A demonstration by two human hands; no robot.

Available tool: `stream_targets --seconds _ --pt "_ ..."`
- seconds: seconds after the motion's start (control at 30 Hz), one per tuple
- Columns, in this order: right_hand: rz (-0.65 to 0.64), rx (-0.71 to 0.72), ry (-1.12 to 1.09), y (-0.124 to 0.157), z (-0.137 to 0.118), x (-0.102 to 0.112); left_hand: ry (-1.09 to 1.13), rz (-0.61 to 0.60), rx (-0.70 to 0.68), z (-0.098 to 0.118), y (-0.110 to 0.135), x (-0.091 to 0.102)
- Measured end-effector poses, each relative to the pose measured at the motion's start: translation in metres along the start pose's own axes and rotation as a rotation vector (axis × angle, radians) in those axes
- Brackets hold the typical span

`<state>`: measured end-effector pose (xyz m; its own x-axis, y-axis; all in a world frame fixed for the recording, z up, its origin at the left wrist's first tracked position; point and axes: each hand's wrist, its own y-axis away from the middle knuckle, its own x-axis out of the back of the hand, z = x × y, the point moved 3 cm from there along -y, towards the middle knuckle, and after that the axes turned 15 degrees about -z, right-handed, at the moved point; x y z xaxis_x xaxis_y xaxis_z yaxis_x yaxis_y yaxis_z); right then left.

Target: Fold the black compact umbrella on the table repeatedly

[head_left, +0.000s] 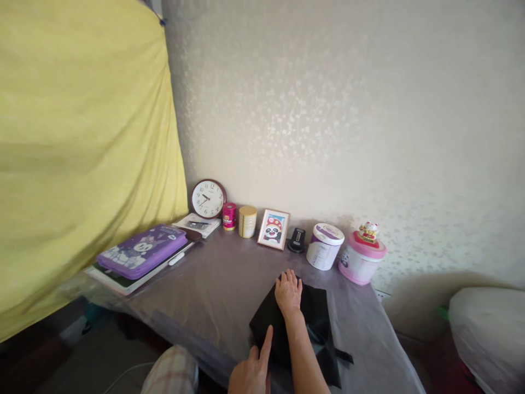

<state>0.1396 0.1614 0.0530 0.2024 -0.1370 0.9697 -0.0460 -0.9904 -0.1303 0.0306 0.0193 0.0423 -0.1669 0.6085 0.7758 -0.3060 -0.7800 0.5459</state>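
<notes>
A black cloth item (pixel 315 317) with a strap lies on the table near its front edge. My right hand (pixel 288 293) rests flat on the far end of the cloth, fingers stretched and slightly spread. My left hand (pixel 251 369) is at the bottom of the view. Its index finger is stretched out and lies along the cloth's left edge, while the other fingers are mostly out of sight. Neither hand grips anything that I can see.
The table (pixel 213 284) has a purple-grey cover. Along the wall stand a round clock (pixel 208 198), a red tin (pixel 229 215), a gold tin (pixel 247 221), a framed panda picture (pixel 273 229), a small black device (pixel 297 240), a white tub (pixel 325 246) and a pink container (pixel 361 257) with a figurine on top. A purple case (pixel 141 250) lies on books at the left. A yellow curtain (pixel 82 153) hangs on the left.
</notes>
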Motion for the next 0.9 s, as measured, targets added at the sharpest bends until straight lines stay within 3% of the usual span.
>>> stream_targets --seconds 0.13,0.27,0.4,0.57,0.63,0.7,0.77,0.9 --pt "0.016 0.048 -0.007 0.028 -0.005 -0.004 0.02 0.009 -0.01 -0.002 0.0 0.0" --pt "0.034 0.351 -0.113 0.082 -0.012 -0.021 0.063 0.052 -0.054 -0.007 -0.007 -0.007" --pt "0.112 0.465 -0.174 0.126 -0.014 -0.026 0.123 0.067 -0.141 -0.018 -0.014 -0.013" --pt "0.183 0.524 -0.176 0.144 -0.015 -0.023 0.127 -0.023 -0.26 -0.047 -0.011 -0.004" --pt "0.196 0.562 -0.18 0.145 -0.016 -0.024 0.145 0.091 -0.253 -0.054 -0.006 0.01" --pt "0.205 0.607 -0.175 0.146 -0.018 -0.029 0.158 0.299 -0.275 -0.051 -0.001 0.026" --pt "0.215 0.647 -0.164 0.149 -0.019 -0.036 0.133 0.4 -0.382 -0.035 0.0 0.037" --pt "0.215 0.66 -0.132 0.154 -0.018 -0.05 0.016 0.32 -0.618 0.002 -0.015 0.04"
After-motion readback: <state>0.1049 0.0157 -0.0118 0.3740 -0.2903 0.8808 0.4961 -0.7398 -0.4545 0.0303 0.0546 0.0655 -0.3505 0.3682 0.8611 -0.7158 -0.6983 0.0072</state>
